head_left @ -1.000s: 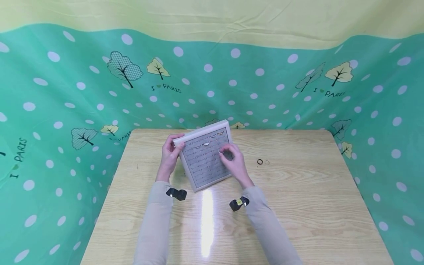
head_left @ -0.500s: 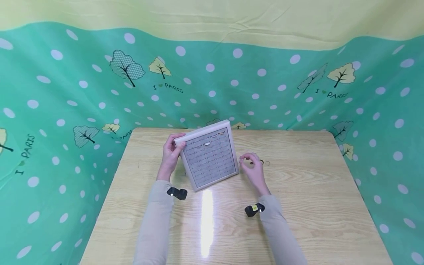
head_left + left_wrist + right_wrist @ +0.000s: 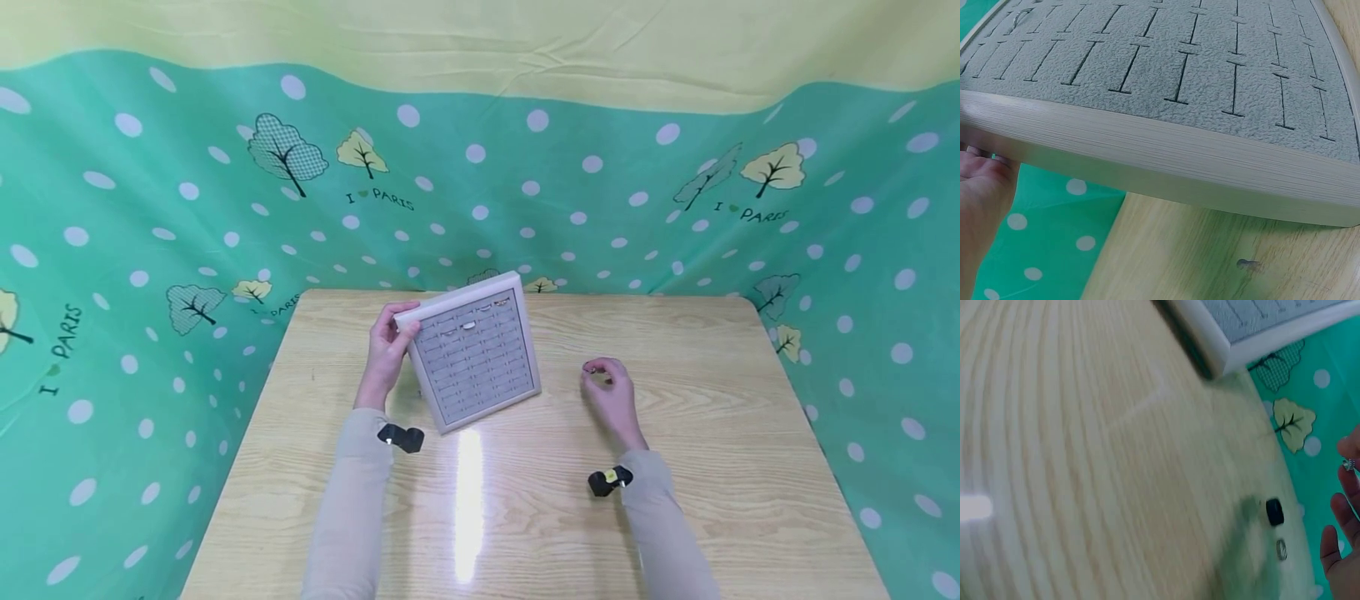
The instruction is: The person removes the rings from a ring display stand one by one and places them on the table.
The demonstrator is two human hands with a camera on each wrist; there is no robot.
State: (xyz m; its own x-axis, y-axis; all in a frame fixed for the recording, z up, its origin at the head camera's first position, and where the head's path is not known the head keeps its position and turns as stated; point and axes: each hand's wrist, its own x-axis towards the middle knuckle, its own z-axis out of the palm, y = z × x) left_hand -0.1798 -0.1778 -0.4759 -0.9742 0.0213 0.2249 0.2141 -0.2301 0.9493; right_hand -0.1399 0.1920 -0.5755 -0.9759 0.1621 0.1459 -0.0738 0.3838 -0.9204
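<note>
Fingers (image 3: pixel 1351 482) of the right hand (image 3: pixel 617 398) meet at their tips, the gap all but closed around a glittering ring (image 3: pixel 1349 464) at the right edge of the right wrist view; the remaining fingers fan loosely below. Such a tip pinch suits so small a piece, and light, even pressure on the band rather than on the sparkling part should stop it from slipping or twisting. On the table (image 3: pixel 697 467), toward the lower right of that view, a black ring (image 3: pixel 1275 512) and a thin silver-colored ring (image 3: pixel 1281 549) lie just beside each other. With those 2 near the pinch, a low sideways sweep could knock them, so vertical moves look safest.

Near the center of the head view, the ring display tray (image 3: pixel 459 297) stands tilted, its slotted gray pad (image 3: pixel 483 379) facing the person. The left hand (image 3: pixel 385 354) grips its upper left corner, holding it from front and back. A firm hold there matters, since rocking would make the narrow slits (image 3: pixel 1181 77) harder to work at and could loosen the rings (image 3: pixel 468 326), at least 4, seated in the upper rows. Whether the lower rim bears on the table is hard to tell; resting it there would steady the pad.
</note>
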